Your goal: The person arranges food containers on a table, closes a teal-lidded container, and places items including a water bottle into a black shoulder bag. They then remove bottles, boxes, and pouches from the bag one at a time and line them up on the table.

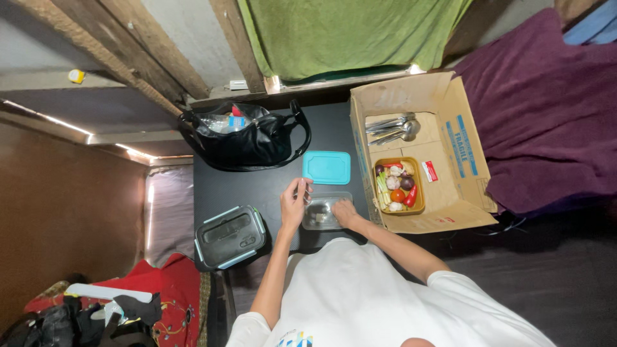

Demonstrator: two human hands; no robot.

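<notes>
Clear plastic container (323, 214) sits lidless near the desk's front edge, right hand (344, 211) pressed flat on its rim. Left hand (295, 202) pinches something tiny above it, can't tell what. Looks like filling; teal lid (327, 167) waits behind.

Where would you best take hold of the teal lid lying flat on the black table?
Probably by a long edge of the teal lid, from above with thumb and fingers across its width. It lies flat on the black table, apart from the clear container, so only its rim offers purchase. The near side, facing the hands, looks unobstructed.
</notes>
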